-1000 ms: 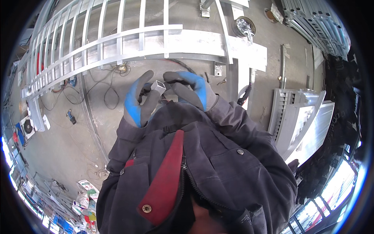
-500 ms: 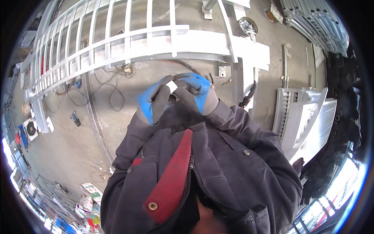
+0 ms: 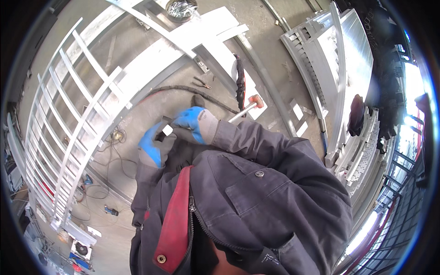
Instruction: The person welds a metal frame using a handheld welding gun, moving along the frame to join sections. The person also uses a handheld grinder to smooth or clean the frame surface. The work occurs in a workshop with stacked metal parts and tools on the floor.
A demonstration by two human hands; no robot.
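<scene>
In the head view, a small, pale, square-faced piece (image 3: 167, 130) sits left of the frame's centre, its bright face tilted up toward the camera; its long axis is hidden. The blue-and-grey-gloved left hand (image 3: 154, 141) holds it in a narrow grip. The blue-and-grey-gloved right hand (image 3: 192, 124) curls close beside it; whether it grips cannot be told.

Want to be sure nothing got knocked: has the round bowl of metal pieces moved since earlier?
No. Judged against the curved bar, the bowl sits in the same place, to its right; only the view has turned.
</scene>
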